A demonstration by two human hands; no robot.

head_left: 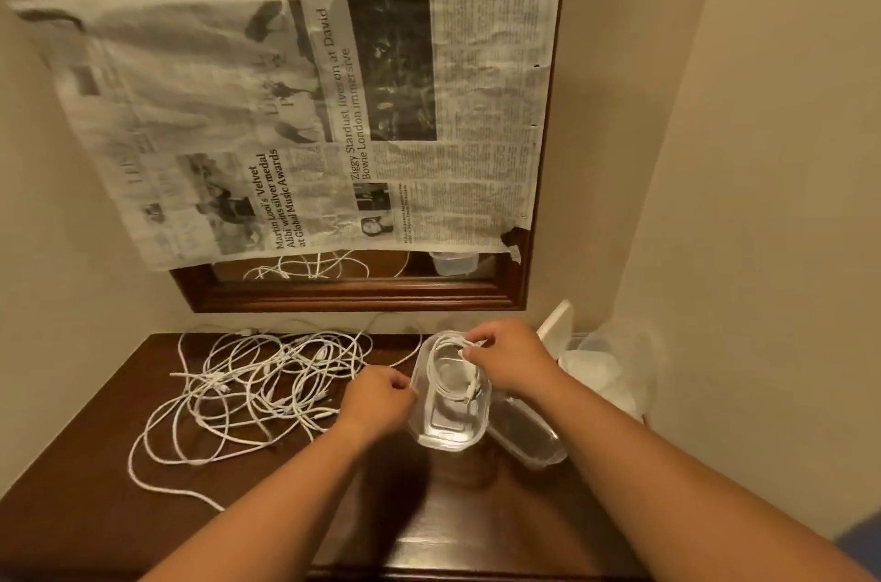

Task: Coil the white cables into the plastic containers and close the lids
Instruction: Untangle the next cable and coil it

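Note:
A clear plastic container (450, 431) stands open on the dark wooden table (119, 510), right of centre. A coiled white cable (441, 374) lies in its far half, with one plug end hanging over the right wall. My right hand (505, 360) pinches that coil at the container's far right rim. My left hand (379, 398) has curled fingers against the container's left wall and seems to grip it. A tangle of loose white cables (257, 383) spreads over the table to the left.
A second clear container (529, 434) lies just right of the first. More clear containers and lids (605, 367) are stacked in the right corner by the wall. A wood-framed mirror (353, 291) covered with newspaper hangs behind the table.

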